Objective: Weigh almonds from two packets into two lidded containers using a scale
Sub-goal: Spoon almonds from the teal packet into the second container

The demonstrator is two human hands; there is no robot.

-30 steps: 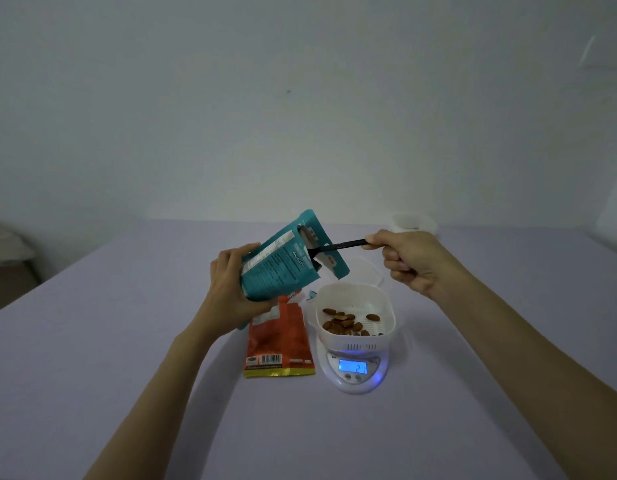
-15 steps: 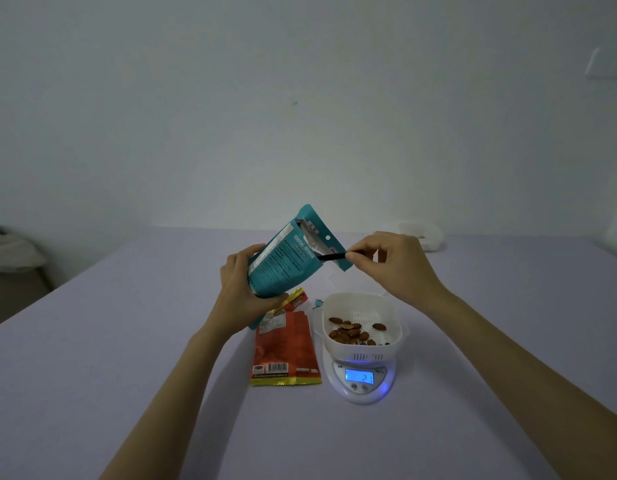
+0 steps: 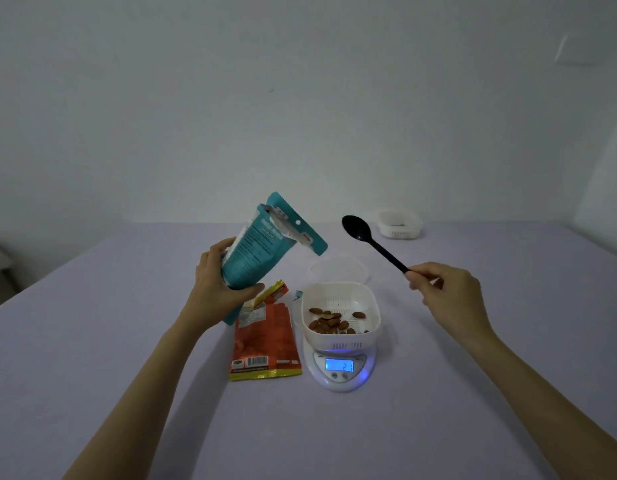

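Scale [image 3: 338, 367]: white, on the lilac table [image 3: 456, 410], below and between both sets of fingers; its lit blue display reads 21.
Orange packet [image 3: 265, 341]: lies flat just left of the scale, its torn top under the left fingers.
Container [image 3: 340, 306]: white, stands on the scale, lower left of the right fingertips.
Almonds [image 3: 329, 322]: a small heap in the container's near half.
Left hand [image 3: 218, 285]: fingers and thumb curled round the lower part of the teal packet [image 3: 265, 244], held tilted in the air with its open mouth up and rightward.
Right hand [image 3: 442, 289]: thumb and fingers pinch the handle end of the black spoon [image 3: 369, 242].
Spoon: slants up and left from the fingers, bowl apart from the teal packet's mouth.
Lid [image 3: 338, 268]: clear, just behind the container.
Second container [image 3: 398, 223]: white, far beyond the right fingers.
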